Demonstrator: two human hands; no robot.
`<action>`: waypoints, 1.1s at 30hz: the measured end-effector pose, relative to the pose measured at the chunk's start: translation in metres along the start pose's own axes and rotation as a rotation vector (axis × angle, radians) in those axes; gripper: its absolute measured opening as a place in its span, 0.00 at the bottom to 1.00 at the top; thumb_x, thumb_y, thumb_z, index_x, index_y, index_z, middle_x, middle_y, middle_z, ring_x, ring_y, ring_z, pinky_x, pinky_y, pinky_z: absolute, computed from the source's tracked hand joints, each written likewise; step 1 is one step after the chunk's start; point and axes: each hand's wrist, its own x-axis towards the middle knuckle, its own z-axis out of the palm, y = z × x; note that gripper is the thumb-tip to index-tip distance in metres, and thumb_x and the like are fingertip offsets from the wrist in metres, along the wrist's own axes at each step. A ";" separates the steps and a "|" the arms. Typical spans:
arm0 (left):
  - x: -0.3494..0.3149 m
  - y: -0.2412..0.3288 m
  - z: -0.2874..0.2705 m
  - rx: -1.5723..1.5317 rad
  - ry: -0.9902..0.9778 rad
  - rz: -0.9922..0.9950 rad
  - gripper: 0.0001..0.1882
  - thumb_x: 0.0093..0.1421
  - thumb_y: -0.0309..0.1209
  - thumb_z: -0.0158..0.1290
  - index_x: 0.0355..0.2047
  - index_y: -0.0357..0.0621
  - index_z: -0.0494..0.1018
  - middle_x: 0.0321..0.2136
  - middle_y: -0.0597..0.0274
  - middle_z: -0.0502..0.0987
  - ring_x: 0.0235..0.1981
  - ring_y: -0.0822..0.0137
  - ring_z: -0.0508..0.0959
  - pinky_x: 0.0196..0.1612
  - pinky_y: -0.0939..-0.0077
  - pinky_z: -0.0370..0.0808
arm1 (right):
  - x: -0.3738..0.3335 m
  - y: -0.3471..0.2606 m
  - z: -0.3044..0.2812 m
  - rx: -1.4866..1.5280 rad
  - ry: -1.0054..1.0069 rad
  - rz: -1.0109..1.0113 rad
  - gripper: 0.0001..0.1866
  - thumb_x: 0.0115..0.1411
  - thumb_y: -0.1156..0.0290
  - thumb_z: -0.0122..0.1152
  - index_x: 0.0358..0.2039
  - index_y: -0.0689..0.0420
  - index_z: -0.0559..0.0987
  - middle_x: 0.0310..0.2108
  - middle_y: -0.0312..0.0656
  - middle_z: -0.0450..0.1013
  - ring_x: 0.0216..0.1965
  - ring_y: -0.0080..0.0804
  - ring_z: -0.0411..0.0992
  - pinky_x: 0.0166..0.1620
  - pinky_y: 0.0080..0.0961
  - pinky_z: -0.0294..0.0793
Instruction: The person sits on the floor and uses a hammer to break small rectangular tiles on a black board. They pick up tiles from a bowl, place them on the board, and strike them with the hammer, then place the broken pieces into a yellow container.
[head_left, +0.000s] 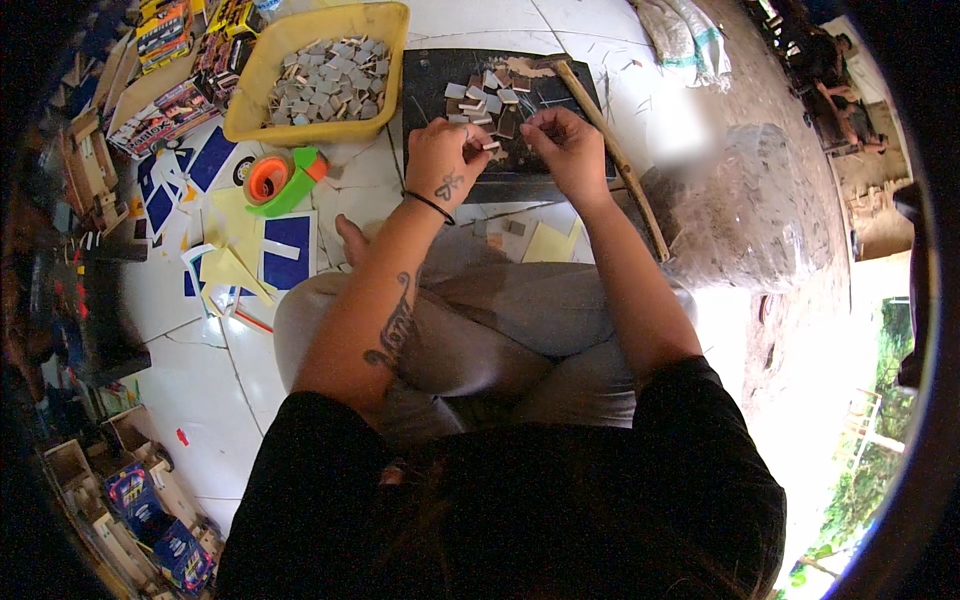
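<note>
Over dark board [430, 75], pinching hands [505, 150]

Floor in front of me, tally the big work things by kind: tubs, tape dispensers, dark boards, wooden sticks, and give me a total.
Yellow tub, holding small grey pieces: 1
Orange and green tape dispenser: 1
Dark work board under both hands: 1
Long wooden stick: 1
Total: 4
The small pieces in the tub and on the board are too many and too small to count.

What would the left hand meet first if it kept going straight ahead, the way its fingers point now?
Probably the loose pile of small grey and brown tiles on the black board, just beyond the left hand. Depth is unclear, so it might pass above them.
</note>
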 end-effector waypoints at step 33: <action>0.001 0.002 -0.002 0.061 0.020 0.054 0.07 0.46 0.34 0.60 0.27 0.49 0.79 0.23 0.64 0.78 0.34 0.62 0.74 0.38 0.64 0.63 | -0.003 -0.031 0.012 -0.214 -0.036 -0.209 0.05 0.52 0.76 0.63 0.28 0.63 0.77 0.25 0.41 0.77 0.26 0.20 0.74 0.30 0.19 0.73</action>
